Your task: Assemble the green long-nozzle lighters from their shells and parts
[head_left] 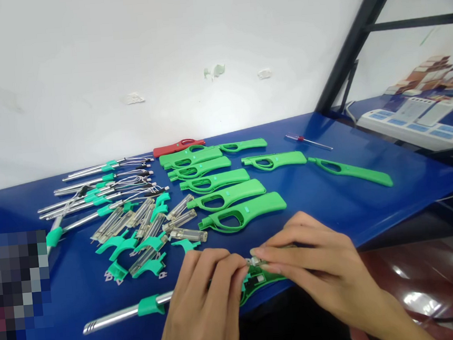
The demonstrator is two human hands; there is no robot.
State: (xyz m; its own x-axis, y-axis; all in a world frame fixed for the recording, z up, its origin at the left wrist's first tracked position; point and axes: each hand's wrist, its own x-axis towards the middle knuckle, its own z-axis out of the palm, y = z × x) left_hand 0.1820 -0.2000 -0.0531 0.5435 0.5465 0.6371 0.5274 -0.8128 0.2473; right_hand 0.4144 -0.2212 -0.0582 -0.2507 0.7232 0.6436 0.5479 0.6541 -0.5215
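My left hand (206, 299) and my right hand (310, 263) meet at the near edge of the blue table (372, 199). Both pinch a partly assembled green lighter (256, 281) whose metal nozzle tube (120, 314) sticks out to the left. A small metal part (253, 262) sits between my fingertips. Just beyond my hands lies a row of green lighter shells (229, 196).
Metal nozzle tubes with wires (105, 191) lie at the back left, clear fuel cartridges and green triggers (148, 235) in front of them. A red shell (179, 146), a screwdriver (307, 142) and a lone green shell (349, 171) lie further back. A power strip (417, 129) sits right.
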